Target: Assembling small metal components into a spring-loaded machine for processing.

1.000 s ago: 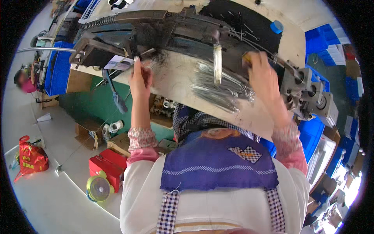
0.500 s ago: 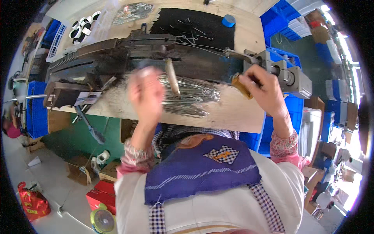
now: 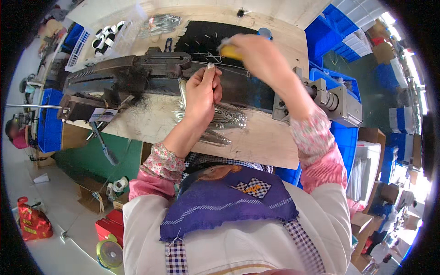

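Note:
My left hand (image 3: pixel 200 97) is closed in a pinch, thumb uppermost, at the near side of a long dark metal bench machine (image 3: pixel 153 75). Whatever lies between its fingertips is hidden; a thin wire (image 3: pixel 233 69) runs along the machine just beyond them. A pale metal lever (image 3: pixel 183 91) stands beside this hand. My right hand (image 3: pixel 256 54), smeared by motion, is over the far side of the machine. It grips a yellow block-like thing (image 3: pixel 231 52) above a black cloth (image 3: pixel 195 39), where thin metal pieces with looped ends lie. A bundle of bent wires (image 3: pixel 224 119) rests below my left hand.
A blue round lid or tub (image 3: pixel 264 33) sits at the cloth's far right corner. Black-and-white rolls (image 3: pixel 107 39) fill a clear bin at the far left, beside bagged metal pieces (image 3: pixel 160 25). A grey clamp-like fixture (image 3: pixel 337 98) ends the machine at right, near blue crates (image 3: pixel 321 30).
My right hand has swung left and away from the fixture to over the black cloth, carrying the yellow thing. My left hand has moved right and now pinches by the wire. The view has shifted slightly.

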`<state>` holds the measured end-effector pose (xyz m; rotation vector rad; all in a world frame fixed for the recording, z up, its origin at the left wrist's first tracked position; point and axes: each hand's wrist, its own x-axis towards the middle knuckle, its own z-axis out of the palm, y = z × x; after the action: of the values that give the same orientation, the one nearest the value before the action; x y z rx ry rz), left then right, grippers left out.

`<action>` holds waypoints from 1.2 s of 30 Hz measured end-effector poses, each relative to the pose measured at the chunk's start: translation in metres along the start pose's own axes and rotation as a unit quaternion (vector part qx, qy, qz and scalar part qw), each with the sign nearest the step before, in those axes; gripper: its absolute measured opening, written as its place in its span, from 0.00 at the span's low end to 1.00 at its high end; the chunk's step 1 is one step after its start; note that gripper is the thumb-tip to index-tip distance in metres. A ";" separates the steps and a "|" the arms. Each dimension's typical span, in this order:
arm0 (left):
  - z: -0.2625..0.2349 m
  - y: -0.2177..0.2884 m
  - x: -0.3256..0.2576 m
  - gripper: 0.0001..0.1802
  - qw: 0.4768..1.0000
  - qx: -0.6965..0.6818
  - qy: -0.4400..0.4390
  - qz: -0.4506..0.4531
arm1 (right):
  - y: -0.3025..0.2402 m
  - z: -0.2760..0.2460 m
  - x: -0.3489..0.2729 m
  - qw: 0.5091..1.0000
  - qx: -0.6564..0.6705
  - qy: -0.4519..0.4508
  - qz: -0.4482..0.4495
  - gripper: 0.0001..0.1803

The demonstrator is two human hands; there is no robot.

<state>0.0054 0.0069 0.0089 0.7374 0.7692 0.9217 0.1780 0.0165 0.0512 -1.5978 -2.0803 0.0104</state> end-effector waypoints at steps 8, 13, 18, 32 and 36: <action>-0.003 0.001 0.007 0.10 0.996 0.000 -0.063 -0.068 | -0.002 0.010 0.014 0.996 0.050 -0.072 0.011 0.11; 0.001 0.004 0.019 0.11 0.981 -0.020 -0.125 -0.149 | -0.005 -0.018 0.011 0.994 0.010 -0.064 0.086 0.12; -0.004 -0.005 0.001 0.11 0.998 -0.042 -0.030 -0.022 | -0.011 -0.009 0.020 0.953 0.165 -0.200 0.153 0.14; -0.015 -0.006 0.005 0.27 0.999 -0.017 -0.038 0.020 | -0.009 -0.011 0.041 0.840 0.396 -0.298 0.221 0.18; 0.005 -0.004 0.004 0.42 0.972 -0.161 -0.169 0.003 | -0.002 -0.015 0.043 0.839 0.402 -0.312 0.193 0.19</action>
<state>0.0132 0.0076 0.0074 0.5879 0.3067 0.8700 0.1748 0.0505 0.0814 -1.4949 -1.6888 1.5132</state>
